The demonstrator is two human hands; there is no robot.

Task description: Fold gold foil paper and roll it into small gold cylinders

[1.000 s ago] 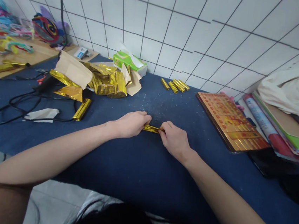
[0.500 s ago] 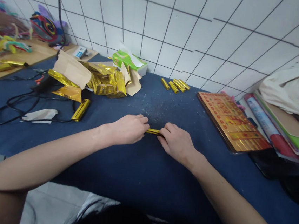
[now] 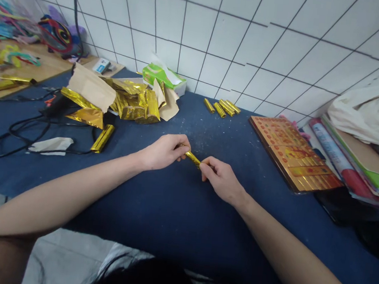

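Note:
A thin gold foil paper roll [image 3: 193, 159] spans the gap between my two hands, slanting down to the right above the blue tabletop [image 3: 156, 210]. My left hand [image 3: 170, 151] pinches its upper left end between thumb and fingers. At the lower right end, the fingertips of my right hand [image 3: 219, 176] are closed on it. Farther back, several finished-looking gold rolls [image 3: 226, 108] lie in a small group. A pile of loose gold foil paper [image 3: 136, 101] is heaped beyond my left hand.
A thicker gold roll [image 3: 102, 138] lies by a coiled black cable [image 3: 19, 132] and a white scrap [image 3: 51, 145]. A green tissue box [image 3: 162, 77] stands by the tiled wall. On the right sit a stack of printed gold paper [image 3: 295, 156] and some books [image 3: 369, 159].
Both hands have turned and lifted the gold roll off the tabletop, tilting it; more of it shows. At far left, a blurred hand has left the colourful craft pieces.

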